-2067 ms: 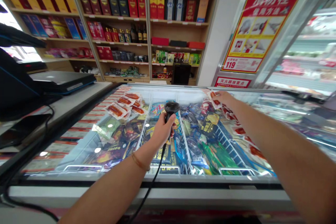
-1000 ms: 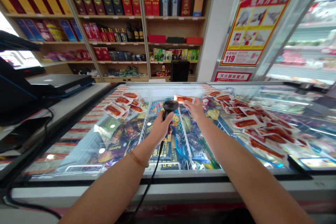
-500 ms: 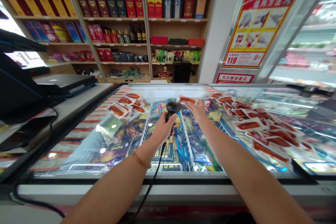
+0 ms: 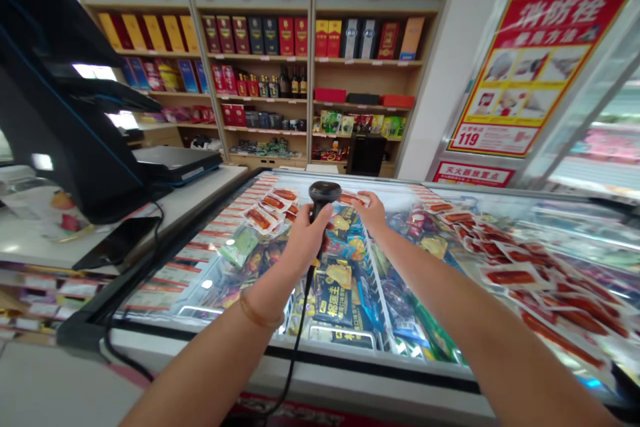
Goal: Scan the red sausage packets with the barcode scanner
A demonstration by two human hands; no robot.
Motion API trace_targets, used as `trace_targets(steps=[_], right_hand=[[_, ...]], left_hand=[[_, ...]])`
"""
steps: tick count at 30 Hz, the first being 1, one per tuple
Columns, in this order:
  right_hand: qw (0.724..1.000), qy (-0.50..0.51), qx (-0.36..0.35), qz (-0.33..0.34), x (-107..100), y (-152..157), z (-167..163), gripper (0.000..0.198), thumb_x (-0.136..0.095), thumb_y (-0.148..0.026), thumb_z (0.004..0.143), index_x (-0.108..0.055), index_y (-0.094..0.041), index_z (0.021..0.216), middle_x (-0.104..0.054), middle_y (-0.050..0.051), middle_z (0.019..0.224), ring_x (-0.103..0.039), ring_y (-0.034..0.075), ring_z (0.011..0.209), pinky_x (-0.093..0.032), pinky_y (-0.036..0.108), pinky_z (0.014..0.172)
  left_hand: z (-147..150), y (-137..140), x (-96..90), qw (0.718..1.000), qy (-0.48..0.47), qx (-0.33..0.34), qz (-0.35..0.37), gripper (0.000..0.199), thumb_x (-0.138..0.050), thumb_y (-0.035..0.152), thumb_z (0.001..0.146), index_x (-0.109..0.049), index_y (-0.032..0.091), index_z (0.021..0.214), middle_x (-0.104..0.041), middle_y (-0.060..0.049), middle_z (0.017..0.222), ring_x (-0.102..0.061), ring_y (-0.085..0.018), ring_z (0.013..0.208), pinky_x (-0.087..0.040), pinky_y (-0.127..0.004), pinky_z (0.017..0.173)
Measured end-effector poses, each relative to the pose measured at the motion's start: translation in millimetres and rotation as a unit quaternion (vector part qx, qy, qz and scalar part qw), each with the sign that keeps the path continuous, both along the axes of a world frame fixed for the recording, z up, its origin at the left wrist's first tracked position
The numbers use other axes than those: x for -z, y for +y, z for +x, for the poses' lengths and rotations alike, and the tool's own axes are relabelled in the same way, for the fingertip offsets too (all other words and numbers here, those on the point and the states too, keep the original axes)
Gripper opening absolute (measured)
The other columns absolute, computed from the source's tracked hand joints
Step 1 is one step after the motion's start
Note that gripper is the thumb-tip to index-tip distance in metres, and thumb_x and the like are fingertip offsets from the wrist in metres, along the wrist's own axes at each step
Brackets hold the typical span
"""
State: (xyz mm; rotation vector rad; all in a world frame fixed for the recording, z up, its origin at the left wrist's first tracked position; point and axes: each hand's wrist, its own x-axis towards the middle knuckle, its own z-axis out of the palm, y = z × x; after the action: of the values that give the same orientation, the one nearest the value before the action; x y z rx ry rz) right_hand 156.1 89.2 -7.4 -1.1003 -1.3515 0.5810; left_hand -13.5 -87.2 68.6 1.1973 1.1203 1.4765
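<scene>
My left hand [image 4: 307, 235] is wrapped round the handle of a black barcode scanner [image 4: 325, 192], whose cord hangs down toward me. Just behind the scanner head, my right hand [image 4: 371, 210] pinches the right end of a vacuum-packed sausage [image 4: 351, 198], partly hidden by the scanner. Both hands are above the glass top of a chest freezer [image 4: 245, 240]. On the glass to the left lies a small group of packed sausages [image 4: 261, 219]. A larger heap of similar packs [image 4: 510, 277] spreads over the right side.
Bagged frozen goods [image 4: 340, 293] show through the glass. At the left, a counter [image 4: 220, 187] carries a black scale [image 4: 177, 163] and a dark screen stand [image 4: 65, 93]. Shelves of boxes [image 4: 260, 60] stand behind, and a red poster [image 4: 545, 67] hangs at the right.
The view has turned left, so the scene sits further right. My right hand and the sausage pack have come closer to the scanner, which now covers the pack's left part.
</scene>
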Motion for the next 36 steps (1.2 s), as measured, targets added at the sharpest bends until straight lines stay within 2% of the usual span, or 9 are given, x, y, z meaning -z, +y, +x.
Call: trace_targets(steps=[5,9,13,17,22,27,31,33,36], right_hand=[[0.997,-0.074,-0.024,0.017,-23,22,-101,0.044,-0.065,-0.048,0.069,-0.067,-0.019,0.102,-0.071,0.006,0.090,-0.061,0.024,0.079,-0.050,0.037,0.077],[0.993,-0.102,-0.049,-0.018,-21,37,-168,0.045,-0.060,-0.050,0.076,-0.065,-0.024,0.112,-0.070,0.007,0.107,-0.061,0.026,0.100,-0.047,0.042,0.094],[0.976,-0.169,-0.113,-0.076,-7,43,-201,0.043,-0.045,-0.051,0.090,-0.063,-0.030,0.124,-0.064,0.006,0.129,-0.048,0.029,0.131,-0.030,0.055,0.114],[0.971,-0.182,-0.139,-0.069,0,41,-192,0.046,-0.042,-0.054,0.093,-0.062,-0.031,0.127,-0.057,0.003,0.141,-0.032,0.031,0.144,-0.017,0.058,0.120],[0.973,-0.186,-0.118,-0.072,-9,27,-119,0.045,-0.050,-0.049,0.092,-0.061,-0.030,0.130,-0.054,0.003,0.145,-0.027,0.033,0.148,-0.017,0.057,0.121],[0.973,-0.220,-0.047,-0.058,-10,-6,-1,0.037,-0.064,-0.035,0.082,-0.068,-0.029,0.118,-0.064,0.004,0.133,-0.046,0.031,0.136,-0.030,0.054,0.116],[0.965,-0.255,-0.045,-0.034,-21,-39,107,0.029,-0.072,-0.026,0.072,-0.073,-0.029,0.101,-0.073,0.003,0.115,-0.064,0.028,0.112,-0.044,0.049,0.105],[0.942,-0.327,-0.052,-0.056,-36,-56,163,0.024,-0.071,-0.023,0.072,-0.075,-0.027,0.096,-0.075,0.003,0.108,-0.068,0.026,0.101,-0.049,0.044,0.097],[0.852,-0.509,-0.021,-0.118,-63,-82,237,0.014,-0.072,-0.020,0.069,-0.076,-0.026,0.081,-0.076,0.003,0.086,-0.068,0.027,0.091,-0.049,0.042,0.089]], left_hand=[[-91,-14,-9.6,0.983,0.084,-0.152,0.059,0.043,-0.066,0.057,0.078,-0.049,0.022,0.097,-0.061,0.005,0.068,-0.051,-0.007,0.039,-0.039,-0.019,0.037],[-144,-29,-14.6,0.973,0.071,-0.216,0.039,0.042,-0.066,0.056,0.077,-0.048,0.022,0.094,-0.061,0.005,0.067,-0.050,-0.008,0.038,-0.039,-0.020,0.036],[-163,-37,-17.9,0.975,0.005,-0.224,0.001,0.042,-0.067,0.056,0.076,-0.045,0.022,0.089,-0.059,0.005,0.065,-0.049,-0.009,0.037,-0.039,-0.020,0.034],[-154,-31,-12.9,0.978,-0.008,-0.209,-0.004,0.045,-0.068,0.057,0.074,-0.044,0.022,0.087,-0.059,0.005,0.064,-0.049,-0.009,0.036,-0.038,-0.020,0.032],[-103,-13,-3.6,0.989,-0.050,-0.137,-0.016,0.048,-0.070,0.059,0.071,-0.045,0.022,0.088,-0.058,0.006,0.062,-0.049,-0.008,0.036,-0.038,-0.020,0.033],[-25,1,3.9,0.995,-0.089,-0.038,-0.035,0.050,-0.070,0.062,0.071,-0.045,0.022,0.087,-0.060,0.005,0.065,-0.049,-0.008,0.037,-0.038,-0.020,0.034],[34,5,9.9,0.994,-0.096,0.028,-0.044,0.048,-0.069,0.061,0.072,-0.044,0.022,0.086,-0.060,0.005,0.063,-0.048,-0.008,0.037,-0.038,-0.021,0.034],[57,6,15.3,0.993,-0.099,0.045,-0.044,0.048,-0.069,0.061,0.073,-0.044,0.022,0.085,-0.060,0.005,0.064,-0.049,-0.008,0.037,-0.038,-0.021,0.034],[79,6,28.2,0.993,-0.097,0.059,-0.034,0.049,-0.068,0.062,0.072,-0.044,0.022,0.087,-0.060,0.005,0.065,-0.049,-0.008,0.037,-0.039,-0.021,0.035]])
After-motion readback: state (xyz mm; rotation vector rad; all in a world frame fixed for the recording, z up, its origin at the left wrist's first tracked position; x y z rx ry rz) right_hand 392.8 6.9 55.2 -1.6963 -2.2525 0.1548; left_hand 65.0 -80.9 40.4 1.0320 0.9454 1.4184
